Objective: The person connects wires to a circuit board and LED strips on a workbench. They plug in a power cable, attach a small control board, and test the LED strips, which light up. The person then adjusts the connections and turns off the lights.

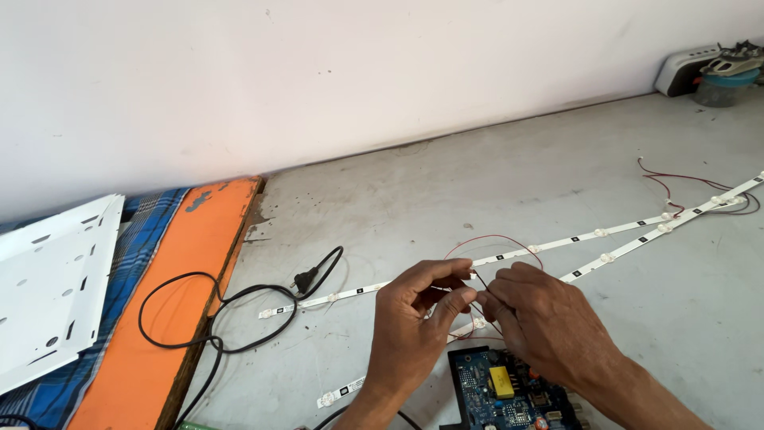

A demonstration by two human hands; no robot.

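Head camera looks down on two bare hands meeting over a grey floor-like surface (557, 175). Coming up from the bottom edge, the left hand (415, 312) has its wrist bent and its fingers curled inward, thumb and forefinger pinched together on a thin red wire (495, 239). Reaching in from the lower right, the right hand (535, 312) lies knuckles up with its fingertips closed on the same wire, right against the left hand's fingertips. Both grips are tight pinches, with no gap showing between the fingers. From the pinch the wire loops upward in a small arc and comes down again near a long white LED strip (573, 239).

That strip runs slantwise from the left of the hands to the far right, and a second LED strip (660, 229) crosses towards it at the right end, where more red and dark wires (676, 181) lie loose. Just below the hands sits a blue circuit board (501, 390) with a yellow component on it. Left of the hands, a black power cord (239, 310) with a plug coils across the surface and onto an orange board (175, 302). Beyond that lies blue checked cloth (139, 239) with a white perforated panel (48, 279) on top. A plain white wall (318, 72) closes the far side, with a white and teal device (716, 72) in the right corner.
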